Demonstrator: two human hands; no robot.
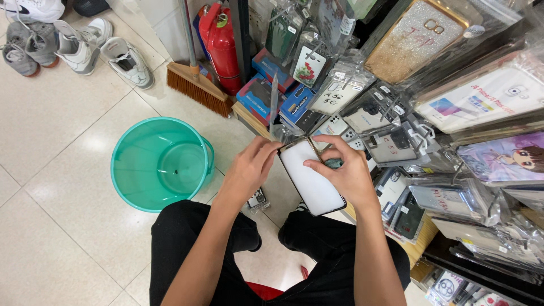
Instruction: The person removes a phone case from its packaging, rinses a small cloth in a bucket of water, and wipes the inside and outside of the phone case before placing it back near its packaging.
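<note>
I hold a phone point(311, 181) with a white front and dark edge above my knees, tilted away from me. My left hand point(249, 170) grips its upper left corner with the fingertips. My right hand point(345, 173) clasps its right side, thumb pressed on the white face. A clear plastic sleeve point(274, 107) stands up just beyond the phone's top edge. I cannot tell whether either hand touches the sleeve.
A teal plastic bucket point(160, 164) stands on the tiled floor to the left. Racks of bagged phone cases point(453, 113) crowd the right. A broom point(198, 85), a red fire extinguisher point(224, 45) and several shoes point(79, 45) lie farther off.
</note>
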